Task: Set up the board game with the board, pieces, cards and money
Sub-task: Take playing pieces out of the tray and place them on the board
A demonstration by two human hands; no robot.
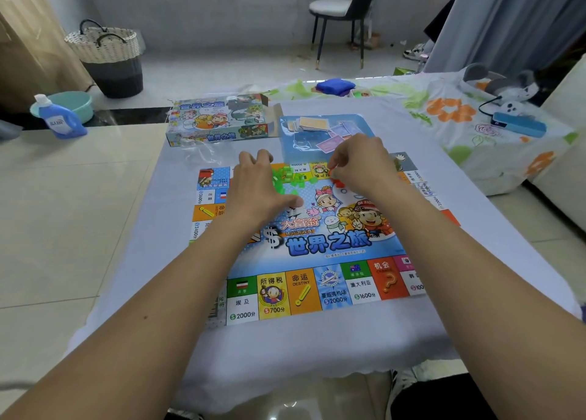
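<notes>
The board (317,245) lies flat on a pale cloth (317,340), cloth showing all round it. At its far edge the left hand (263,185) rests with fingers loose by green pieces (285,177), and the right hand (358,166) pinches a red piece (332,173).

Colourful board (317,245) lies flat, green pieces (287,178) heaped at its far edge, cards (320,128) beyond.

Pale cloth (165,261) (over floor): board (317,248), box (218,120), blue tray (295,143).
</notes>
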